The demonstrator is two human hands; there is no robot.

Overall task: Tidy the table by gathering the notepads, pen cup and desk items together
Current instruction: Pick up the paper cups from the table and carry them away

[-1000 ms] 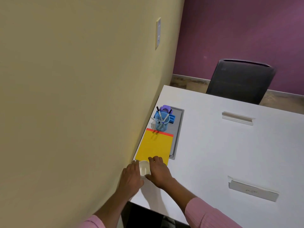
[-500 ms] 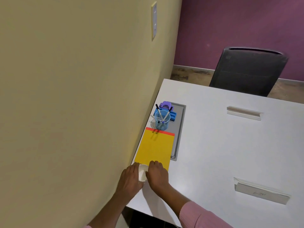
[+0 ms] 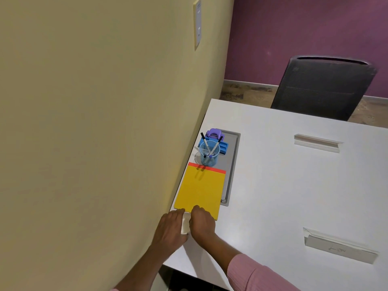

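Both hands sit side by side at the near left edge of the white table [image 3: 294,185]. The left hand [image 3: 171,226] and right hand [image 3: 202,224] curl around a small white object [image 3: 185,224] pressed between them; what it is cannot be told. Just beyond the fingertips lies a yellow notepad [image 3: 200,190] with an orange top strip. Past it stands a clear blue pen cup [image 3: 209,153] holding pens, with a blue tray [image 3: 221,147] and a purple item [image 3: 214,133] right behind. A dark chair [image 3: 323,87] stands at the far side.
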